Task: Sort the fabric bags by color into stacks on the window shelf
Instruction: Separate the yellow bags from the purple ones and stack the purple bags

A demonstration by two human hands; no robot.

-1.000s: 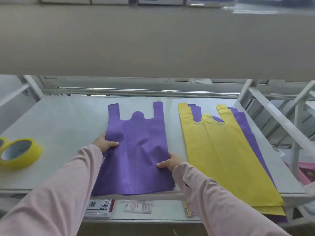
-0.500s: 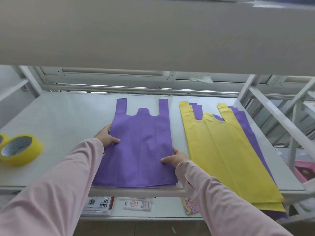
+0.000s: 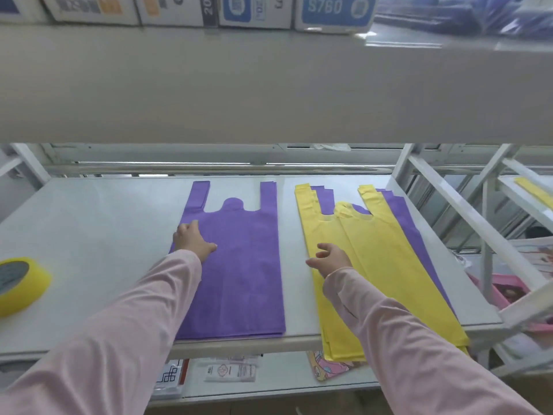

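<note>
A purple fabric bag (image 3: 242, 265) lies flat in the middle of the grey window shelf (image 3: 89, 235), handles pointing away from me. My left hand (image 3: 193, 239) rests flat on its left edge, fingers spread. To the right lies a mixed pile: yellow bags (image 3: 383, 265) on top, with purple bags (image 3: 414, 235) showing underneath at the handles and along the right side. My right hand (image 3: 330, 257) hovers with loosely curled, parted fingers over the left edge of the yellow bags and holds nothing.
A yellow tape roll (image 3: 18, 283) sits at the shelf's left edge. A broad shelf board (image 3: 269, 85) hangs above, with boxes (image 3: 332, 10) on it. White rack struts (image 3: 466, 223) stand to the right. Packets (image 3: 230, 372) lie on the lower shelf.
My right hand has left the purple bag's right edge and moved right onto the yellow pile. The purple bag now lies smoother and straighter; my left hand slid further up its left edge.
</note>
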